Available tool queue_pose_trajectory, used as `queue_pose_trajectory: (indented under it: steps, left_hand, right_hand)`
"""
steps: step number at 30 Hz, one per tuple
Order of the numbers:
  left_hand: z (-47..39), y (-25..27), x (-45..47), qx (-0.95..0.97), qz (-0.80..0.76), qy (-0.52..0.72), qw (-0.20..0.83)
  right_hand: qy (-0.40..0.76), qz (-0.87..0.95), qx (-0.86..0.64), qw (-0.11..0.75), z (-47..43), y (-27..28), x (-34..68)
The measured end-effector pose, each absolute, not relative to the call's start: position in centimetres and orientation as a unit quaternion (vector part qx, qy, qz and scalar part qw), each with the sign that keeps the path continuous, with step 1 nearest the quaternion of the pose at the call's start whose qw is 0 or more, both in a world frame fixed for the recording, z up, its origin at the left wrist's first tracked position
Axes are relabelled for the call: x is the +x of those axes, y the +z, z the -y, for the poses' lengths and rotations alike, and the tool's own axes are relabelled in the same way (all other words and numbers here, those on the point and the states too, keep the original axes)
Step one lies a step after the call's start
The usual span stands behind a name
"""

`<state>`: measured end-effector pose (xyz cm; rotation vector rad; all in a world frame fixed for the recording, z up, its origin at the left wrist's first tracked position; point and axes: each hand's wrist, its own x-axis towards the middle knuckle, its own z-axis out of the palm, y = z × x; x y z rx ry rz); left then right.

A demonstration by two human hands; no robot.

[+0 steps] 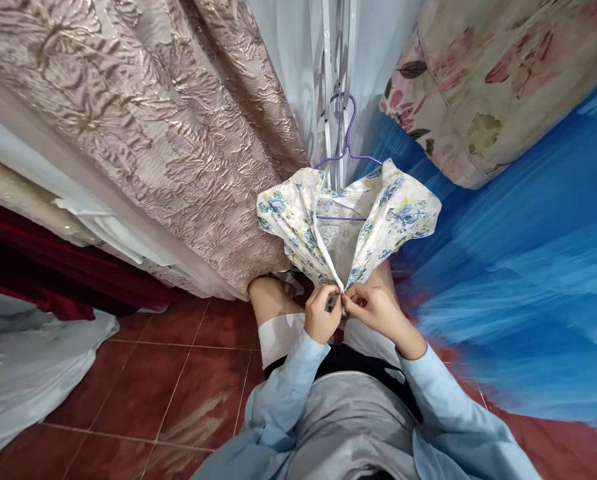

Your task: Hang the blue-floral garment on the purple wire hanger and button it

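A white short-sleeved blouse (398,213) with blue and yellow flowers hangs on a purple hanger (348,143) in front of me. Its front edges part in a V from the collar and come together low down. At that meeting point my left hand (323,312) pinches the left front edge. My right hand (373,308) pinches the other edge right beside it, fingertips nearly touching. Whatever fastener lies between the fingers is too small to make out. The blouse's lower part is hidden behind my hands.
White metal rack bars (339,60) rise behind the hanger. On the left hangs a pink embossed fabric (178,133), with a dark red cloth (53,260) further out. A floral fabric (503,87) and a blue cloth (518,287) hang at the right. Red tiles (168,380) cover the floor.
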<state>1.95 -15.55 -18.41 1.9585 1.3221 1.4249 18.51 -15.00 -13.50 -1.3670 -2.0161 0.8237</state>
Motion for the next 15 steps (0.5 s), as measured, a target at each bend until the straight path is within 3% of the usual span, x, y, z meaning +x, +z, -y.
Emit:
queue_pose_trajectory:
  steps: [5, 7, 11, 15]
  left_hand:
    - [16.1, -17.3, 1.9, 0.689, -0.494, 0.483, 0.218]
    - [16.3, -16.9, 1.8, 0.688, -0.503, 0.471, 0.227]
    - [16.5, -16.3, 1.9, 0.693, -0.496, 0.466, 0.238]
    - [16.6, -16.6, 2.3, 0.719, -0.470, 0.449, 0.247]
  right_hand:
    - [0.139, 0.887, -0.417, 0.144, 11.3, -9.2, 20.4]
    - [0.062, 0.895, -0.422, 0.132, 8.7, -6.7, 20.6]
    - [-0.063, 0.846, -0.491, 0.196, 2.6, -1.7, 20.1]
    - [-0.110, 0.799, -0.512, 0.295, -1.2, 1.1, 19.6]
